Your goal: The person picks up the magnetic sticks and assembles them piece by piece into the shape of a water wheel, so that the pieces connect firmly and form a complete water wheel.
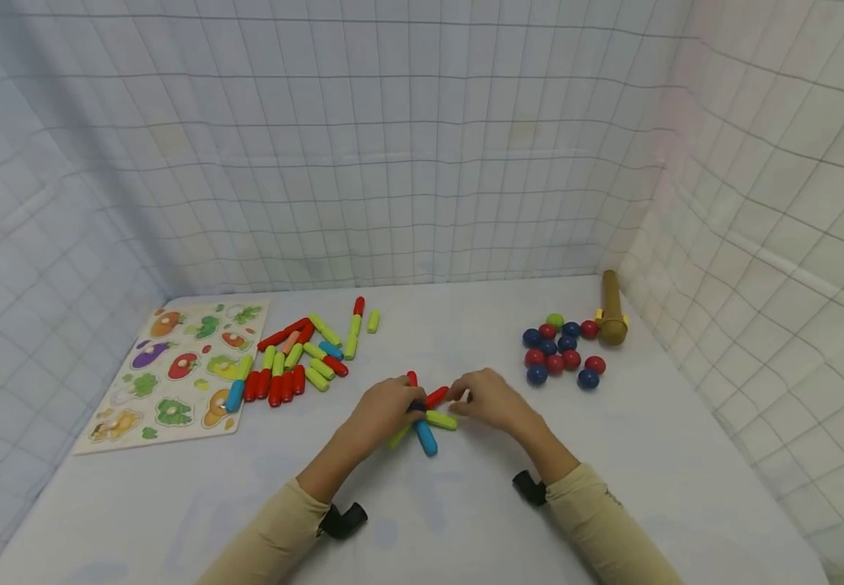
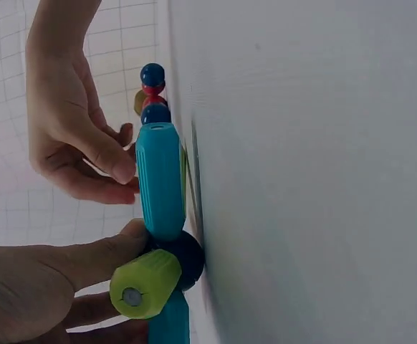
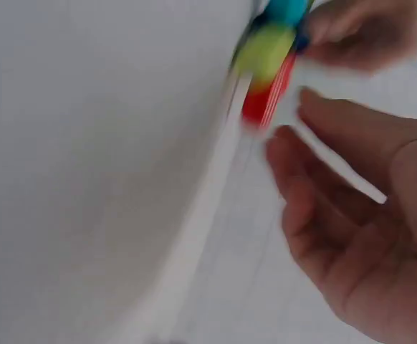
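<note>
In the head view my left hand [image 1: 385, 410] pinches a dark blue ball [image 2: 188, 261], with several magnetic sticks fanned around it. A light blue stick [image 1: 426, 437] points toward me and a lime stick [image 1: 442, 420] points right. One red stick [image 1: 437, 397] reaches up to the right; the tip of another red stick [image 1: 412, 379] shows beyond my fingers. Another lime stick [image 2: 145, 284] juts toward the camera in the left wrist view. My right hand [image 1: 495, 400] hovers just right of the sticks, fingers loosely bent, holding nothing.
Left of my hands lie loose red, lime and blue sticks [image 1: 334, 366] beside a vegetable picture board [image 1: 205, 431]. At the right is a cluster of red and blue balls [image 1: 555, 364] with a green one. Behind it lies a brown tube-like object [image 1: 611, 305]. Gridded cloth walls enclose the table.
</note>
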{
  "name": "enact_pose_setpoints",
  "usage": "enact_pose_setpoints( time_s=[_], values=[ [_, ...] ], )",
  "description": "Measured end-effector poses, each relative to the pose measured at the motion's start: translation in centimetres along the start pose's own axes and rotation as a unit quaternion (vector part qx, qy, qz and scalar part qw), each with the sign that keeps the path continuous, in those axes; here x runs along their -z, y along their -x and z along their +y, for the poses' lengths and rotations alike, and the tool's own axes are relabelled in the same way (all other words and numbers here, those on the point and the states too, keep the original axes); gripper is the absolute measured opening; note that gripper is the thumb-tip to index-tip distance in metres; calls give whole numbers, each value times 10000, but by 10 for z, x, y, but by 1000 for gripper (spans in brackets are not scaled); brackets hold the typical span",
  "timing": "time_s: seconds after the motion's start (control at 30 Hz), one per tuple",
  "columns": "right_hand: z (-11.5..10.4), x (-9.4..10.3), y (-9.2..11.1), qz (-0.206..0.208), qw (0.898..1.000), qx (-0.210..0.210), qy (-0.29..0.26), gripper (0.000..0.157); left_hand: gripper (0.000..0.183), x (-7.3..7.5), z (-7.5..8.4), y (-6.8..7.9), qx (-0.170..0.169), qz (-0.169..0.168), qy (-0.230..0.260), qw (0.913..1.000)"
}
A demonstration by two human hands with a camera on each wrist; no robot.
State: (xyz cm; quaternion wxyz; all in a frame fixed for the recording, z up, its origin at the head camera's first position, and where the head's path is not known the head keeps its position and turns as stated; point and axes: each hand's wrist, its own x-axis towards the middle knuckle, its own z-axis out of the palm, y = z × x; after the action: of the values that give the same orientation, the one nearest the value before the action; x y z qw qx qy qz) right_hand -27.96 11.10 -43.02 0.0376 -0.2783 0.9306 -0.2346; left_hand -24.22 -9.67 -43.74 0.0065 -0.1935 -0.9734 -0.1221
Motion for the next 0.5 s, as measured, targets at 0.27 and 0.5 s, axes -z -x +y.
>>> enact_pose_setpoints(
  time_s=[0.27, 0.5],
  values=[
    [56, 36, 4, 739, 9746, -1624, 1352, 21, 15, 1, -4, 2, -8, 147, 230, 9996],
    [63, 36, 3, 258, 9757, -1912, 1040, 26, 15, 2, -5, 3, 23, 92, 541, 9985]
  ],
)
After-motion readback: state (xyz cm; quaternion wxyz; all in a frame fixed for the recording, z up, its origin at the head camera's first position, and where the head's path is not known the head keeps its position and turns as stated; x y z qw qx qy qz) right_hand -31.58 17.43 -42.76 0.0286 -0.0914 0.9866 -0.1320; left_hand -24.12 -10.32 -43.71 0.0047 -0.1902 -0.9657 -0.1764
